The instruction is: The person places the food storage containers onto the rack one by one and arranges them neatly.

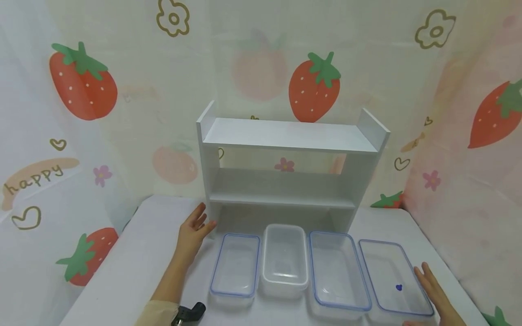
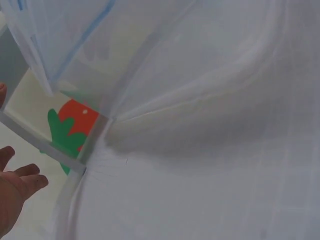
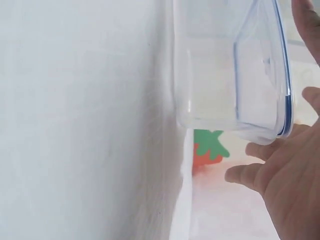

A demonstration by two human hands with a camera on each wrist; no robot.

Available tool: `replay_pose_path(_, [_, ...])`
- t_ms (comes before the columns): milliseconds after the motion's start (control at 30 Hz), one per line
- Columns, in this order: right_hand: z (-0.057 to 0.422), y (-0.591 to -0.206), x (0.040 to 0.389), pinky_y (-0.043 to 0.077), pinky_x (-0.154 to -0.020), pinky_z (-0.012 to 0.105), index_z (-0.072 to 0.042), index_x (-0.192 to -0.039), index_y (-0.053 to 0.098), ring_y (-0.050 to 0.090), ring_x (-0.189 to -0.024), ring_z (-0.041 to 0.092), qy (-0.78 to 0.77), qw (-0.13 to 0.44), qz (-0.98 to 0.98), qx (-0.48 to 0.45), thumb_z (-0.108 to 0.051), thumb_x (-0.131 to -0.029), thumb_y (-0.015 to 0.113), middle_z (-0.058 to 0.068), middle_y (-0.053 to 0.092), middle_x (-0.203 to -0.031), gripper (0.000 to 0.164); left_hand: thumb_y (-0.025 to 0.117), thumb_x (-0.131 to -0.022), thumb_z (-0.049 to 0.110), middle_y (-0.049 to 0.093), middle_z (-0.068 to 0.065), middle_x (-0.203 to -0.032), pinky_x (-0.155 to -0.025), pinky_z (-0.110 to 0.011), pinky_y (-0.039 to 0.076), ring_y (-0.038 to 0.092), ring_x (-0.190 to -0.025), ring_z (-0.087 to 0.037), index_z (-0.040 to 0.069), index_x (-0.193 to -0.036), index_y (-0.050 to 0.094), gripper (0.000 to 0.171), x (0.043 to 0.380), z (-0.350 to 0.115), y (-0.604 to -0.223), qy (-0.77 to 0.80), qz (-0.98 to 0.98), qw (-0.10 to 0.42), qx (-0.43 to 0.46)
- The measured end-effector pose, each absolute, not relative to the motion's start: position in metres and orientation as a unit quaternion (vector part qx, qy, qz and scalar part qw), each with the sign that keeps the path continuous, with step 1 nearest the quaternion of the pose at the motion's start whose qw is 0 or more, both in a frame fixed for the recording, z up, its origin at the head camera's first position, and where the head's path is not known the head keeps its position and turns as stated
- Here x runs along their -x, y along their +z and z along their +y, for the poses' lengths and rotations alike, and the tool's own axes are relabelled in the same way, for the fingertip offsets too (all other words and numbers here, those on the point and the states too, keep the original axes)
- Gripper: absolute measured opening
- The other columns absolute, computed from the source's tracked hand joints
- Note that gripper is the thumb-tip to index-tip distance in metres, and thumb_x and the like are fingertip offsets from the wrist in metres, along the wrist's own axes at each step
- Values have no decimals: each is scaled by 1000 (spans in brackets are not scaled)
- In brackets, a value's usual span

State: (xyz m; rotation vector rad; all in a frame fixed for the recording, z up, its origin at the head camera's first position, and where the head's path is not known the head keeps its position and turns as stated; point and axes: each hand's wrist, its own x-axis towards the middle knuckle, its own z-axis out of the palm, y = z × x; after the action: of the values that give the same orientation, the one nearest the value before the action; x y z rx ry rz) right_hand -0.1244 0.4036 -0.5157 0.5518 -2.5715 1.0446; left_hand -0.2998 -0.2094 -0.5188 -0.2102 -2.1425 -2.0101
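Several clear plastic food containers stand in a row on the white table. A small blue-rimmed container is at the left, then one with a frosted whitish lid, then a larger blue-rimmed container. The rightmost container has a small blue mark on its lid. My left hand, fingers spread and holding nothing, hovers left of the row by the shelf's lower left side. My right hand is beside the rightmost container, its straight fingers right at the container's rim.
Behind the containers stands a white tiered shelf with bare boards and raised sides. A curtain printed with strawberries and flowers hangs around the white table. A black device is strapped at my left wrist.
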Motion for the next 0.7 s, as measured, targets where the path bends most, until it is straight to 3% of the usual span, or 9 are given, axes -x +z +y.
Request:
replay_pose_path(267, [404,-519,128,-12,-97,90,-11,-165,16,-12,-142,-19,374,124,-904,-168,-6,-68,89,-17,-11,-170,121,78,-94,25,32,-7,-167,-117,-37,38,34,-151,-35,13,-160,33,81,306,-204,-521,-689,-717,90,56])
replay_pose_path(533, [406,-527,127,-12,-94,91,-10,-164,17,-12,-141,-21,382,123,-902,-159,-2,-71,88,-19,-11,-169,118,75,-95,14,38,-15,-162,-104,-20,47,41,-146,-39,4,-156,39,72,309,-197,-521,-698,-708,97,46])
replay_pose_path(700, [409,-532,129,-16,-96,88,-8,-164,18,-9,-141,-21,377,136,-899,-177,-1,-69,88,-23,-9,-168,118,74,-95,11,43,-17,-159,-103,-19,48,46,-143,-39,2,-153,43,66,310,-192,-522,-700,-706,107,20])
